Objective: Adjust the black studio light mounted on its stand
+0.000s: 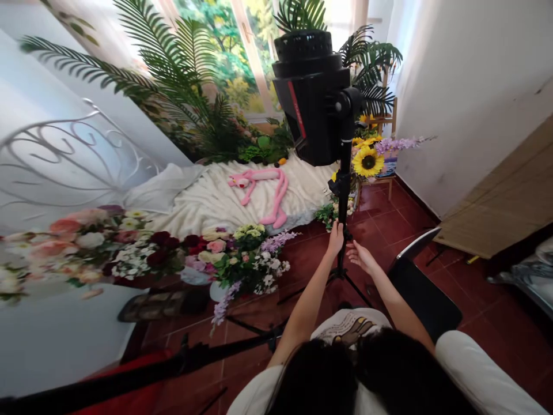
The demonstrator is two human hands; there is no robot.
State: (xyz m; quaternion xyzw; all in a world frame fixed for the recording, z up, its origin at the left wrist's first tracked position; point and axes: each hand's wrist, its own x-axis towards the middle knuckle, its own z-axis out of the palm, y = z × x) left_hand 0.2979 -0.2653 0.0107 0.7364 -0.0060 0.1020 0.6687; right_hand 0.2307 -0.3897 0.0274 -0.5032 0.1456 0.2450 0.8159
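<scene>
Light stand [344, 202] between both hands, bed [224, 196] behind it, flowers [242, 259] left, chair [425, 294] right.

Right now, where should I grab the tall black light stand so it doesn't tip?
Grip the upright pole at its bare middle, coming from the near side, where the left hand already holds it. The heavy lamp head sits on top, and the tripod legs spread below.
</scene>
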